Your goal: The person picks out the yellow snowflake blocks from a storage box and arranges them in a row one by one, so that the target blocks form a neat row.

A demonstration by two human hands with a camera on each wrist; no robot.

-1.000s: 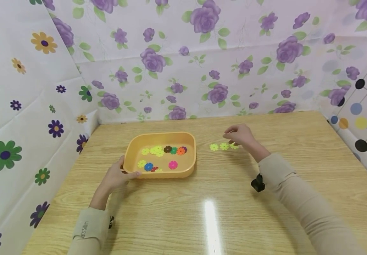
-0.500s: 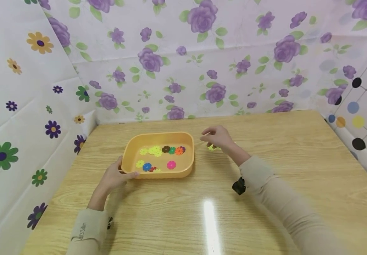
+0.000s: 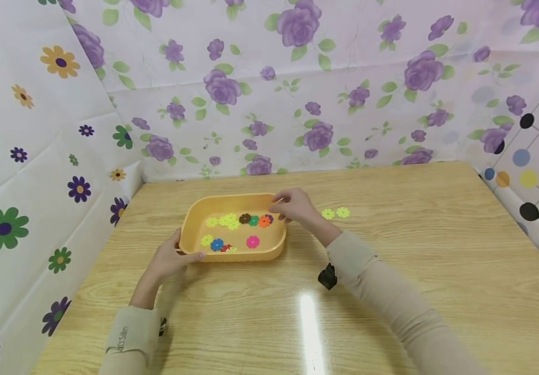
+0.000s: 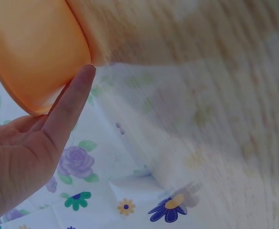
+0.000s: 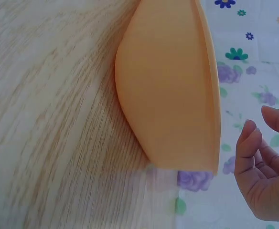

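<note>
A yellow-orange plastic tray [image 3: 255, 256] stands on the table with several notched flower-shaped building discs inside, among them a pink disc [image 3: 252, 241], a blue disc [image 3: 216, 245] and a brown disc [image 3: 245, 219]. My left hand [image 3: 168, 260] grips its left end, thumb along the front rim; the left wrist view shows that hand [image 4: 39, 138] against the tray wall. Over the tray's right rim is my right hand [image 3: 295, 207]. In the right wrist view, the right hand's [image 5: 266, 176] thumb and fingers are loosely bent and apart, with nothing showing between them.
Two yellow-green discs [image 3: 335, 213] lie in a row on the wooden table [image 3: 391, 250], right of the tray and behind my right wrist. A flowered cloth [image 3: 316, 104] hangs behind the table's far edge, and another flowered sheet [image 3: 39, 182] is on the left.
My right hand has moved left from above the row of yellow-green discs to the tray's right rim. The leftmost disc of that row is now out of sight. The left hand keeps its hold.
</note>
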